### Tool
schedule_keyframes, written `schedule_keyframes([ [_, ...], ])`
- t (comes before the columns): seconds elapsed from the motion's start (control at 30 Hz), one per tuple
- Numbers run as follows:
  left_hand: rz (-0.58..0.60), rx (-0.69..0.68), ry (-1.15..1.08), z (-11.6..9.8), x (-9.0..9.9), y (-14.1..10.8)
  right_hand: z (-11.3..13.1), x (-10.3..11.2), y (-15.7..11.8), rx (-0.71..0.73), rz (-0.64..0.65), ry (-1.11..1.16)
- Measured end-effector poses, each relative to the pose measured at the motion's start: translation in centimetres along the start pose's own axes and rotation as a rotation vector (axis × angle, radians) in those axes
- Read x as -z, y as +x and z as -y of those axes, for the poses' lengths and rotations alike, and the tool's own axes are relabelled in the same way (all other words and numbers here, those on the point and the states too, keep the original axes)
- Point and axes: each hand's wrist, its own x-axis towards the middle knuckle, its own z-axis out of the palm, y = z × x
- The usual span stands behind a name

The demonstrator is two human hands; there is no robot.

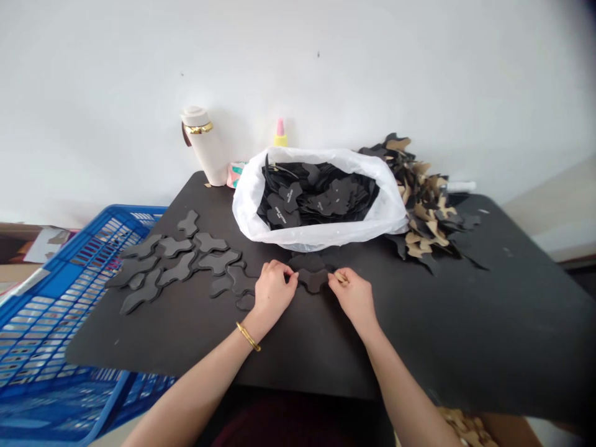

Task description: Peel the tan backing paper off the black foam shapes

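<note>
Black lobed cutout (313,281) between the front and rear edges of the counter (465,323): left grip (294,278) and right grip (336,279), also holding tan scrap (342,277), pinch its ends; presumably light, flexible, best held there.

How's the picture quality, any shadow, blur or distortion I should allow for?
Head view: upper-right corner darkened and soft; head view: the white tumbler appears to lean, probably wide-lens distortion; head view: the black piece between left hand and right hand has low contrast against the dark table.

Both hands (275,287) (354,296) in pinch grips
</note>
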Motion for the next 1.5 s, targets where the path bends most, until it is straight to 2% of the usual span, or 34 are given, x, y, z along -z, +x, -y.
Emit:
schedule_keyframes([
  [0.23,-0.008,-0.038,0.095,0.0,-0.8,0.3,0.1,-0.4,0.3,-0.027,0.018,-0.086],
  [0.33,-0.003,-0.062,0.114,-0.3,-0.4,0.3,0.5,0.1,0.1,-0.026,0.042,-0.115],
  [0.43,0.009,-0.092,0.105,-0.4,1.4,-1.2,1.0,1.3,-1.5,0.0,0.058,-0.078],
  [0.53,0.066,-0.128,0.085,0.3,3.4,-4.2,1.4,2.2,-4.2,0.018,0.147,-0.073],
  [0.67,0.165,-0.132,0.168,1.9,4.2,-7.5,1.8,1.7,-7.1,0.022,0.309,-0.264],
  [0.77,0.194,-0.168,0.255,2.8,4.0,-7.9,2.0,1.2,-7.4,0.007,0.33,-0.434],
  [0.87,0.176,-0.233,0.325,3.1,4.3,-7.3,1.9,1.4,-6.7,-0.093,0.312,-0.523],
  [0.93,0.158,-0.383,0.346,3.0,4.4,-7.0,1.8,1.7,-6.5,-0.153,0.299,-0.539],
  [1.07,0.234,-0.906,0.341,1.9,3.4,-7.6,1.7,1.6,-7.1,-0.109,0.287,-0.483],
  [1.13,0.297,-1.029,0.351,1.6,2.4,-8.0,1.1,1.8,-7.1,-0.076,0.285,-0.427],
  [1.23,0.354,-1.095,0.365,1.5,1.3,-7.9,-1.4,3.8,-5.7,-0.012,0.236,-0.242],
  [1.3,0.38,-1.132,0.378,1.7,1.2,-7.5,-4.1,6.5,-3.7,-0.032,0.089,-0.149],
  [1.37,0.403,-1.16,0.385,1.9,1.5,-7.1,-6.8,9.4,-1.0,-0.121,-0.114,-0.185],
  [1.4,0.409,-1.168,0.387,2.0,1.7,-6.9,-8.0,10.7,0.4,-0.154,-0.168,-0.208],
  [1.5,0.413,-1.183,0.396,2.5,2.7,-6.5,-10.1,12.8,4.6,-0.19,-0.202,-0.241],
])
